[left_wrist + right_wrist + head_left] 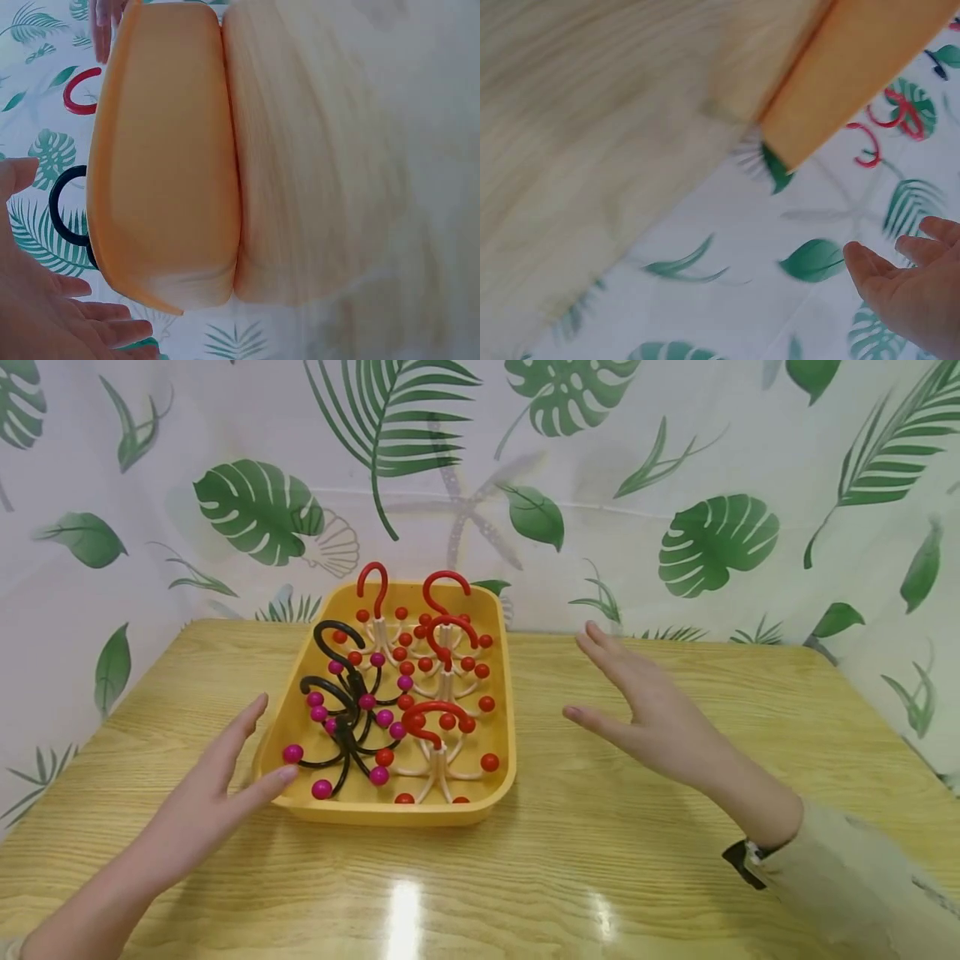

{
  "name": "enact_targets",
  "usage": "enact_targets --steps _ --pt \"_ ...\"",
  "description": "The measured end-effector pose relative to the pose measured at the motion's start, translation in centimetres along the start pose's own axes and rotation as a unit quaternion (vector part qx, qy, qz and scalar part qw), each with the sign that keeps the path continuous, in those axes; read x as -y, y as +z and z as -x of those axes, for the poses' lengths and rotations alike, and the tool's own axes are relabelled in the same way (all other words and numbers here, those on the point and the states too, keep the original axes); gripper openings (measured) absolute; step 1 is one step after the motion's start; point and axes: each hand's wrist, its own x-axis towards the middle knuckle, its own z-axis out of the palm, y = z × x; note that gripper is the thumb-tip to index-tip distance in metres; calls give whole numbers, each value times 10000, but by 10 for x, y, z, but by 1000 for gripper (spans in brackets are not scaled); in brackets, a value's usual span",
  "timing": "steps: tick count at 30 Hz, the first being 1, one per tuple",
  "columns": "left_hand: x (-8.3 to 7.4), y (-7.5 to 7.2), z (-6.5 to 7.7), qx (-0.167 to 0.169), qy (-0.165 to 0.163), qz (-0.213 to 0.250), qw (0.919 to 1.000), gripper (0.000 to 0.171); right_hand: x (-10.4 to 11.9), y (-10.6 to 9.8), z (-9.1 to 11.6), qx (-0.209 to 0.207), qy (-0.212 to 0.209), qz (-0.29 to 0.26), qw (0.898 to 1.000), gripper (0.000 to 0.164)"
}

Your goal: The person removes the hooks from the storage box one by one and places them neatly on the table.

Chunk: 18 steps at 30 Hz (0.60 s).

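Before me stands a yellow plastic tray [390, 814] filled with multi-prong hanging hooks. Two black hooks [347, 727] with magenta ball tips lie at its left side. Several hooks with red tops and pale prongs [438, 760], tipped with red balls, stand at the back and right. My left hand [217, 785] is beside the tray's front left corner, fingers extended, thumb near the rim; whether it touches cannot be told. My right hand [652, 710] hovers to the right of the tray, apart from it, fingers spread and holding nothing.
The wood-grain table [600, 860] extends around the tray on both sides and in front. Behind its far edge hangs a white cloth [600, 485] printed with green leaves. A dark watch or band [745, 864] is on the right wrist.
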Motion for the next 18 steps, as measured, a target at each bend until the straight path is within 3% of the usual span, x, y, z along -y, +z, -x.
enact_targets --steps 10,18 --pt "9 9 2 -12 84 356 9993 87 67 10 -37 55 -718 -625 9954 70" --pt "14 18 1 -27 -17 575 9983 94 106 25 -69 -75 -1241 -1004 9871 50"
